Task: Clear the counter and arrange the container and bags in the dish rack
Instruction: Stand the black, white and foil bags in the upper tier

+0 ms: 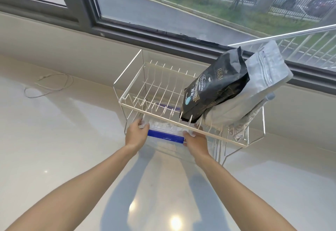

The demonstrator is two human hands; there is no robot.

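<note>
A clear plastic container with a blue lid edge (164, 134) sits low at the near side of a white two-tier wire dish rack (163, 85), partly under the rack's upper shelf. Its walls are see-through and show pale, crinkled contents that cannot be made out; the blue strip runs left to right along its near edge, and a second bit of blue shows farther back through the wires.

On the right part of the upper shelf a black foil pouch with pale lettering and a light-blue emblem (216, 90) leans tilted toward the far right, resting against a larger silver-grey zip pouch (258, 85) just behind it. Both stand among the upright wire prongs. A crinkled clear film bag (243, 123) hangs below them at the rack's right end.

The left hand (136, 134) is closed on the container's left end, thumb on top and fingers curled round the corner. The right hand (196, 142) is clamped on the right end the same way, fingertips lying over the top edge beneath the rack's near rail. Both bare forearms reach from the near edge toward the rack, converging on the container.

The rack stands on a glossy pale counter (63, 139) below a dark-framed window (163, 8). A thin pale cord (49, 85) lies looped on the counter, well apart on the far left.
</note>
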